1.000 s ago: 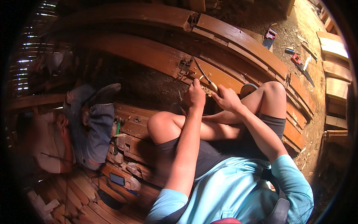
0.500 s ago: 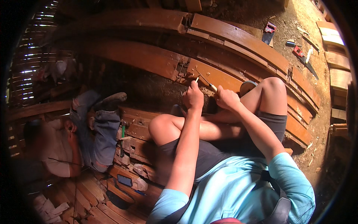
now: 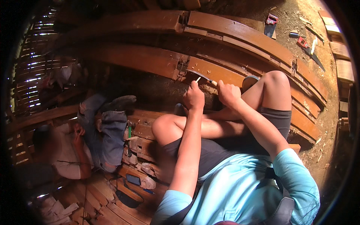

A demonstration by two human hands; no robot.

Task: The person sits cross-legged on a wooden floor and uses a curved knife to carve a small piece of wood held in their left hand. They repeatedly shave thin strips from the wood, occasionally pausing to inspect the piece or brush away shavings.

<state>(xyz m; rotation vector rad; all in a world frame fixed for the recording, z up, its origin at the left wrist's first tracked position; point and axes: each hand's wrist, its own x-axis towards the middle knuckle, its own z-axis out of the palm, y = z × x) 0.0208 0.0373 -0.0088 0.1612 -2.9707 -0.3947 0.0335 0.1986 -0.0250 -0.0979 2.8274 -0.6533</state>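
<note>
Just above my crossed legs, my left hand [image 3: 194, 98] is closed round a small pale wooden stick [image 3: 197, 79], whose tip sticks up past the fingers. To its right, my right hand [image 3: 228, 93] grips the light handle of a knife [image 3: 201, 74]. The thin curved blade points up and left and crosses close behind the stick's tip; whether it touches the stick I cannot tell. Beyond both hands lies a brown wooden beam [image 3: 221, 72] with joint cutouts and a few shavings on it.
Two handsaws with red handles, one [image 3: 271, 25] upper right and another [image 3: 311, 52] beside it, lie on the ground. At left another person [image 3: 71, 150] sits close by. A green-handled tool [image 3: 129, 132] and a phone [image 3: 133, 179] rest on the planks.
The knife has turned, and its blade now shows broader, reaching further left behind the stick. My right hand has shifted slightly. The whole view has moved a little.
</note>
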